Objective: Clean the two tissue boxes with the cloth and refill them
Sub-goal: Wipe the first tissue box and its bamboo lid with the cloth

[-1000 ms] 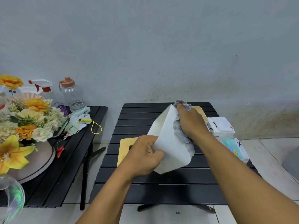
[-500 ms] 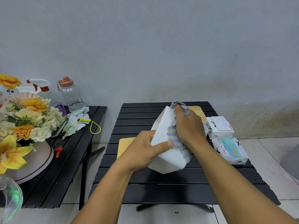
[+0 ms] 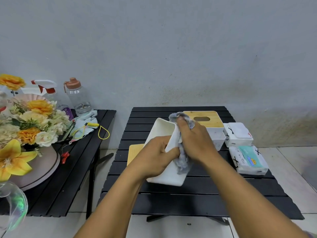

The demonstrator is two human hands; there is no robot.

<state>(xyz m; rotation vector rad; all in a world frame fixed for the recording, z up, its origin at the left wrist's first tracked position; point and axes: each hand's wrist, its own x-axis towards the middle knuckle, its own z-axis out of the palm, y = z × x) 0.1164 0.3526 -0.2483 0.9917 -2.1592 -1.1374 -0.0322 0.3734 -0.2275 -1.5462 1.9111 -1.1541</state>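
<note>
Flowers (image 3: pixel 25 121) far left on side counter (image 3: pixel 68 186). Left hand (image 3: pixel 154 157) grip clamped on white tissue box (image 3: pixel 164 177), lidless, held tilted over black counter (image 3: pixel 188 203); bamboo lid (image 3: pixel 134 152) lies behind it. Right hand (image 3: pixel 197 141) grip closed on grey cloth (image 3: pixel 183 162), pressed against the box side. Second box (image 3: pixel 215 130) behind, tissue packs (image 3: pixel 247 158) at right edge.

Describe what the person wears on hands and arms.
Nothing on the left hand or right hand: no gloves, rings, watch or bands visible. Both forearms are bare; a blurred pale patch at the bottom right corner may be a sleeve edge.
</note>
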